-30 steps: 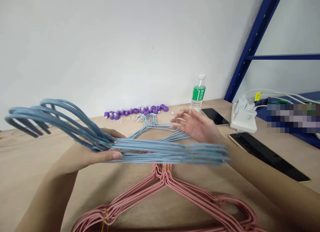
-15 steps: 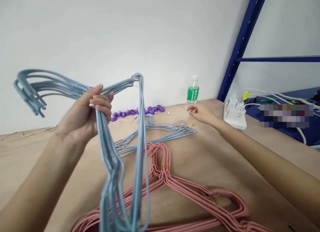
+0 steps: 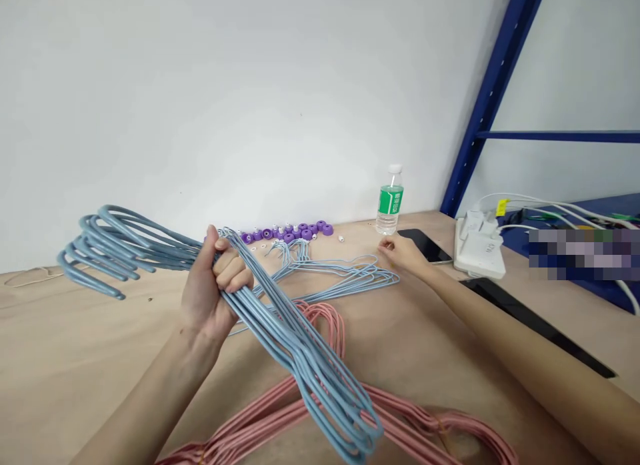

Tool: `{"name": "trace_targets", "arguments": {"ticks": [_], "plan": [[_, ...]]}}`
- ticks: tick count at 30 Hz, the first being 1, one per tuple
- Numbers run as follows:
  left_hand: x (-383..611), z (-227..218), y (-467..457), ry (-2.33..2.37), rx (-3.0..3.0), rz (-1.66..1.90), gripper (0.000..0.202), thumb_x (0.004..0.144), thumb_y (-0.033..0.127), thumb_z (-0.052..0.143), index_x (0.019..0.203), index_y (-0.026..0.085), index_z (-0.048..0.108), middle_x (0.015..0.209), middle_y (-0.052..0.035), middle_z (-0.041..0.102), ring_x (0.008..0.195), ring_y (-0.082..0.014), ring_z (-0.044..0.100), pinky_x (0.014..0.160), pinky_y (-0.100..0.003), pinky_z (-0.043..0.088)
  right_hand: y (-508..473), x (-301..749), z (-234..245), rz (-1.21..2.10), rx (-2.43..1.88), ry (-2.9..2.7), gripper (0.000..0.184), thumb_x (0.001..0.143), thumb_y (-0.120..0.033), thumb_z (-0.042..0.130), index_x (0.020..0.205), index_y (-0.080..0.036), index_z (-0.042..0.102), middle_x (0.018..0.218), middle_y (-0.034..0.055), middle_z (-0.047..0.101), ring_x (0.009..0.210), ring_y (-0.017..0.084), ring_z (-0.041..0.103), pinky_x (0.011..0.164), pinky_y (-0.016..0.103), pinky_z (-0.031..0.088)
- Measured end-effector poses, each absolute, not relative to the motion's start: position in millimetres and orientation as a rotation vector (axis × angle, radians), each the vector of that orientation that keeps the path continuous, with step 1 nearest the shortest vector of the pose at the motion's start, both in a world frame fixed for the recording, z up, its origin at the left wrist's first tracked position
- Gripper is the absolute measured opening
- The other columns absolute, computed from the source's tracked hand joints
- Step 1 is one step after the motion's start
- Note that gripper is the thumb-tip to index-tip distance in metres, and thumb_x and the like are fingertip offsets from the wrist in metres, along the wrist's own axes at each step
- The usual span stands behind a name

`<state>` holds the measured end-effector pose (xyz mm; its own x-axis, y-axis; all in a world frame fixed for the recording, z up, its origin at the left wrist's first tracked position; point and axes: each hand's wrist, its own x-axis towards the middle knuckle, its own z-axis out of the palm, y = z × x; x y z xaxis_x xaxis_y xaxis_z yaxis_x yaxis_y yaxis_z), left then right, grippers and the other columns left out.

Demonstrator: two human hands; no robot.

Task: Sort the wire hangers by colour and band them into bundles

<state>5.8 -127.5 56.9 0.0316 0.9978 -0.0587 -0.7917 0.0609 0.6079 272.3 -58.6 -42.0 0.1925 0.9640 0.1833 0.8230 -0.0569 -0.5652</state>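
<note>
My left hand (image 3: 215, 285) is wrapped round a bundle of blue wire hangers (image 3: 300, 345), lifted above the table with the hooks to the left and the long ends to the lower right. Below the bundle lie pink hangers (image 3: 400, 418), tied with thin bands and partly covered by it. More blue hangers (image 3: 345, 278) rest on the table farther back. My right hand (image 3: 400, 250) is low at the tabletop, right of those hangers and in front of the water bottle (image 3: 391, 201). Its fingers are drawn together; whatever they may pinch is too small to make out.
Purple caps (image 3: 287, 233) with small white parts line the table near the wall. To the right lie a black phone (image 3: 425, 245), a long dark flat object (image 3: 530, 321) and a white power strip (image 3: 480, 245) with cables. A blue rack post (image 3: 485, 105) rises behind.
The left hand has closed tighter and turned the blue bundle from hanging upright to slanting lower right. My right hand's fingers have drawn together near the tabletop. The view has shifted slightly.
</note>
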Motion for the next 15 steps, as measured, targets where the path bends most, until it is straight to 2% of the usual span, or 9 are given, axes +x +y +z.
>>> {"name": "trace_targets", "arguments": {"ticks": [2, 4, 8, 11, 15], "plan": [[7, 55, -127, 0.564, 0.52, 1.44, 0.055, 0.094, 0.031, 0.023, 0.048, 0.013, 0.046, 0.045, 0.0099, 0.001, 0.03, -0.0017, 0.005, 0.025, -0.01, 0.013, -67, 259, -29, 0.329, -1.803, -1.642, 0.012, 0.08, -0.013, 0.048, 0.074, -0.014, 0.059, 0.084, 0.0079, 0.064, 0.081, 0.017, 0.06, 0.077, 0.032, 0.045], [10, 52, -126, 0.575, 0.577, 1.402, 0.05, 0.094, 0.023, 0.026, 0.053, 0.012, 0.053, 0.045, 0.0103, 0.002, 0.03, -0.0018, 0.004, 0.026, -0.01, 0.012, -81, 239, -12, 0.395, -1.631, -1.666, 0.013, 0.08, -0.022, 0.048, 0.079, -0.016, 0.06, 0.087, 0.0062, 0.065, 0.08, 0.016, 0.06, 0.074, 0.029, 0.046], [21, 46, -126, 0.567, 0.66, 1.319, 0.033, 0.089, 0.011, 0.038, 0.063, 0.011, 0.059, 0.041, 0.0115, 0.008, 0.03, -0.0012, 0.007, 0.027, -0.009, 0.013, -111, 192, 21, 0.774, -1.046, -1.693, 0.021, 0.07, -0.037, 0.057, 0.071, -0.016, 0.059, 0.073, 0.003, 0.064, 0.067, 0.014, 0.058, 0.062, 0.026, 0.046], [27, 42, -127, 0.588, 0.669, 1.267, 0.022, 0.082, 0.009, 0.05, 0.061, 0.011, 0.056, 0.037, 0.0122, 0.015, 0.029, -0.0003, 0.01, 0.026, -0.009, 0.014, -122, 166, 36, 0.875, -0.885, -1.664, 0.019, 0.067, -0.035, 0.059, 0.066, -0.016, 0.059, 0.067, 0.0016, 0.062, 0.063, 0.012, 0.055, 0.06, 0.025, 0.044], [28, 35, -126, 0.584, 0.64, 1.178, 0.033, 0.07, 0.012, 0.066, 0.048, 0.014, 0.041, 0.034, 0.0121, 0.021, 0.029, 0.0008, 0.013, 0.026, -0.009, 0.017, -119, 153, 42, 0.848, -0.85, -1.58, 0.019, 0.064, -0.035, 0.062, 0.063, -0.016, 0.059, 0.065, 0.0012, 0.062, 0.065, 0.013, 0.055, 0.065, 0.027, 0.043]]}}
